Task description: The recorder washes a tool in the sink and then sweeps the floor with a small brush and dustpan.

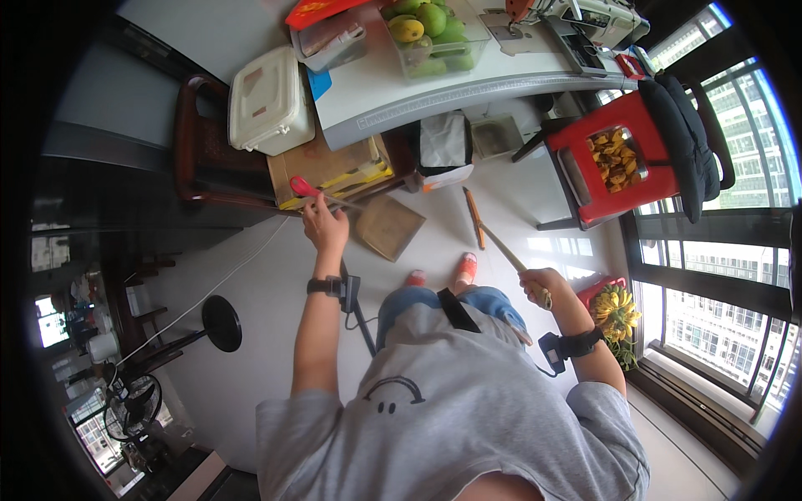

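Note:
My left hand grips the long handle of a dustpan just below its red end loop. The tan dustpan lies low over the white floor, in front of my feet, beside a cardboard box. In my right hand is the pale stick of a broom, whose narrow orange head stands on the floor to the right of the dustpan, apart from it. Both wrists wear black straps with small devices. Whether there is dirt in the dustpan, I cannot tell.
Ahead is a table with green mangoes and a sewing machine. Under it stands a lined bin. A red chair holds a tray of dried pieces. Bananas are at right; a cable crosses the floor at left.

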`<state>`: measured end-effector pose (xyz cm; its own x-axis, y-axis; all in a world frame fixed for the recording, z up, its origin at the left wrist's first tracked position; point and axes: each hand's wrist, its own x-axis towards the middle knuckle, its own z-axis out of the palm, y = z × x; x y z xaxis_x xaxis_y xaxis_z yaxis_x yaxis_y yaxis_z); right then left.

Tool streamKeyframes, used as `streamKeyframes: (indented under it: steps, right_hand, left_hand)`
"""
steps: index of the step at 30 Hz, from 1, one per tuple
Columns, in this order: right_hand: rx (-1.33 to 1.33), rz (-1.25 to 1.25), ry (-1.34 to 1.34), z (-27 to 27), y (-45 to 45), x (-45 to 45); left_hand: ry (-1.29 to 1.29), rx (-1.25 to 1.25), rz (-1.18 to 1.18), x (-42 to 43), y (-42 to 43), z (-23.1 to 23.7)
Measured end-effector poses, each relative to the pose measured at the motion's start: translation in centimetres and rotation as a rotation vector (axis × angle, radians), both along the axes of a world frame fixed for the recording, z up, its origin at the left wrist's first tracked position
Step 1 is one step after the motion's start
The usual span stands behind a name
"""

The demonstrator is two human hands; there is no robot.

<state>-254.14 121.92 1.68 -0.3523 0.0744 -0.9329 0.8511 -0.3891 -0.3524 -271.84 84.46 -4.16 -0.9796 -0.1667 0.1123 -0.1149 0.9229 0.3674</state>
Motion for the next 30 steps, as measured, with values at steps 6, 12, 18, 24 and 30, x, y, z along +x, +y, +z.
streamKeyframes:
  steps: [6, 12, 18, 24, 30]
  right_hand:
    - [0.358, 0.06, 0.112, -2.7, -4.1, -0.6]
    - [0.661, 0.166, 0.094, -10.2, -4.5, -5.0]
    - [0.836, 0.343, 0.067, -15.9, -4.5, -7.4]
    - [0.64, 0.49, 0.116, -18.8, -6.4, -0.6]
    - [0.614, 0.515, -0.035, -13.8, -8.6, 10.7]
  left_hand:
    - [0.098, -0.321, -0.096, -4.2, -5.6, 0.9]
    - [0.21, -0.15, -0.436, -7.0, -8.6, 0.6]
    - [-0.133, -0.223, -0.553, -6.9, -7.0, 1.9]
    - [-0.134, -0.321, -0.574, -6.6, -6.2, 1.0]
    - [-0.077, -0.377, -0.473, -7.3, -5.6, 0.3]
